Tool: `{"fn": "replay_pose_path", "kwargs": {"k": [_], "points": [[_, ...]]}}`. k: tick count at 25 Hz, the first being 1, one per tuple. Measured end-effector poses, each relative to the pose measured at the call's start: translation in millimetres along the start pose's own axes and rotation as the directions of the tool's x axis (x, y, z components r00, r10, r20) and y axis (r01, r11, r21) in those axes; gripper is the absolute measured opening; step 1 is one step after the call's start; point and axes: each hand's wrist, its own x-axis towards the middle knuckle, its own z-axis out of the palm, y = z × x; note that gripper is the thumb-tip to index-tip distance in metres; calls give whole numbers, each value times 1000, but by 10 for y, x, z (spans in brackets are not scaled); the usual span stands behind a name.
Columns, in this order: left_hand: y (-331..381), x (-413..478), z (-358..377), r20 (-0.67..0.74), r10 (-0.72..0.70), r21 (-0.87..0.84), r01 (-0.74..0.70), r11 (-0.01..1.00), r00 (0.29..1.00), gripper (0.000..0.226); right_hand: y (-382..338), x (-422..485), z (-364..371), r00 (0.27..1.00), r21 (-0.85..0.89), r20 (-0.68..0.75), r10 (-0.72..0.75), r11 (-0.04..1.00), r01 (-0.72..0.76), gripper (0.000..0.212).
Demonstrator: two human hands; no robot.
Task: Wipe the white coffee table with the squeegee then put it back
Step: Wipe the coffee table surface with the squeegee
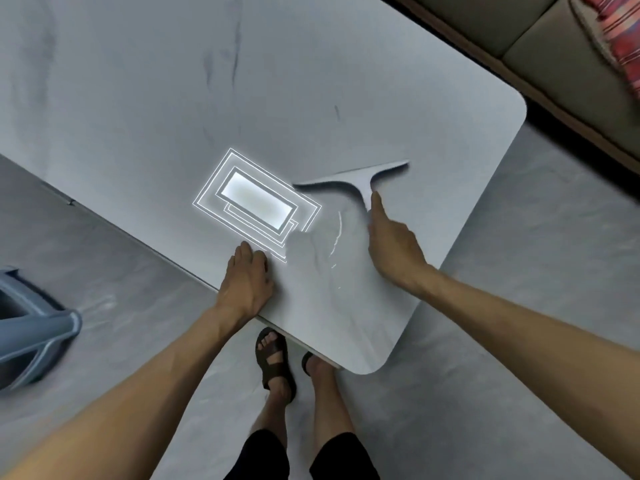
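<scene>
Grey squeegee [360, 181] gripped by its handle in right hand [391, 244]; left hand [246, 282] flat on the white coffee table [138, 81]. Lifting the blade could leave streaks.

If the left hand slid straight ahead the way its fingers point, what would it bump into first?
Probably nothing solid. The left hand points across the bare white coffee table, through the reflected ceiling light. The squeegee lies off to its right.

The white coffee table [242, 81] is glossy with rounded corners. A pale T-shaped squeegee [360, 180] lies blade-down near its right corner.
</scene>
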Motion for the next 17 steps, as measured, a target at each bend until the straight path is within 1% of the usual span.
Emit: {"fn": "replay_pose_path", "kwargs": {"k": [2, 3, 6, 7, 9, 10, 11, 13, 15, 17], "points": [[-32, -57, 3, 25, 53, 1, -53, 999, 998, 10, 198, -340, 189, 997, -100, 43, -62, 993, 66, 65], [-39, -74, 8, 44, 77, 6, -77, 997, 996, 10, 337, -489, 217, 996, -154, 61, -70, 985, 78, 64], [-61, -121, 5, 121, 115, 30, -119, 992, 986, 13, 765, -871, 137, 994, -305, 96, -46, 950, 73, 62], [-68, -129, -7, 138, 126, 32, -132, 991, 982, 13, 871, -976, 76, 995, -307, 96, -35, 950, 63, 60], [-69, -156, -49, 124, 136, -2, -137, 991, 983, 8, 970, -1144, -56, 998, -242, 59, -38, 969, 51, 54], [-67, -177, -75, 90, 109, -59, -104, 993, 990, 7, 960, -1193, -103, 998, -201, 35, -57, 978, 62, 52], [-74, -194, -104, 41, 50, -137, -44, 990, 998, 10, 914, -1213, -124, 996, -182, 21, -86, 979, 89, 51], [-153, -227, -169, -46, -110, -266, 94, 959, 993, 14, 697, -1187, -66, 986, -199, 47, -162, 965, 168, 51], [-315, -247, -220, -108, -217, -292, 178, 940, 970, 12, 389, -1083, 167, 958, -235, 133, -254, 931, 280, 51], [-497, -249, -253, -137, -276, -293, 227, 929, 951, 7, 52, -941, 529, 891, -299, 203, -405, 841, 451, 50]]}}
